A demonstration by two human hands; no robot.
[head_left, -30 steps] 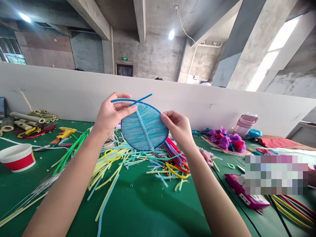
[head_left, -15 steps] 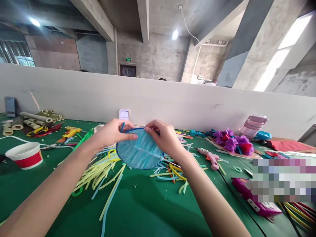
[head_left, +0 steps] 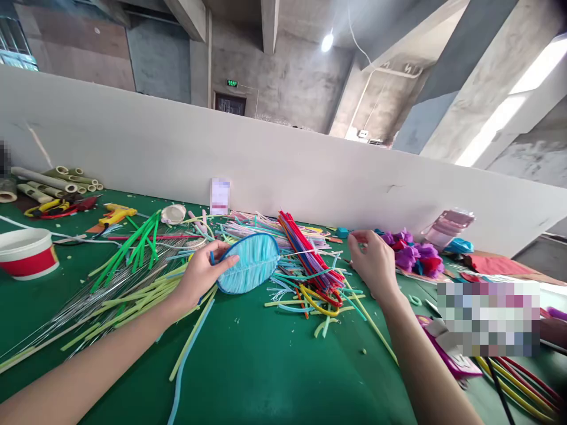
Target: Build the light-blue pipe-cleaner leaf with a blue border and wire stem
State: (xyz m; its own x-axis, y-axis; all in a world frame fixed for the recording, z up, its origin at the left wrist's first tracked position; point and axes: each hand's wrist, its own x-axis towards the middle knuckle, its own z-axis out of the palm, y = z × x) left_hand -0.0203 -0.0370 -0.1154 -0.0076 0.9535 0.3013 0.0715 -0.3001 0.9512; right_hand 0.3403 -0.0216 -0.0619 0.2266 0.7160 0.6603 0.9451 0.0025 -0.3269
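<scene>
A light-blue leaf-shaped piece (head_left: 250, 265) with a dark-blue rim and a pale centre rib is pinched at its left edge by my left hand (head_left: 201, 274). From its right tip a thin pale stem reaches toward a bundle of red, purple and blue pipe cleaners (head_left: 308, 251). To the right of that bundle is my right hand (head_left: 372, 265), its fingers curled in and thumb bent toward them. Whatever may be in those fingers is hidden. The pink glue gun seen earlier in this area does not show now.
Yellow-green strips (head_left: 137, 301) and green pipe cleaners (head_left: 144, 242) lie left. Further left are a paper cup (head_left: 29, 265), a yellow glue gun (head_left: 116, 215) and bamboo pieces (head_left: 53, 180). Purple flowers (head_left: 414, 257) lie right. A phone (head_left: 220, 196) leans against the white partition (head_left: 287, 159).
My right hand has let go of the leaf piece and moved right. My left hand still holds the piece, lower and turned sideways. The view has shifted, uncovering the pipe cleaner bundle.
</scene>
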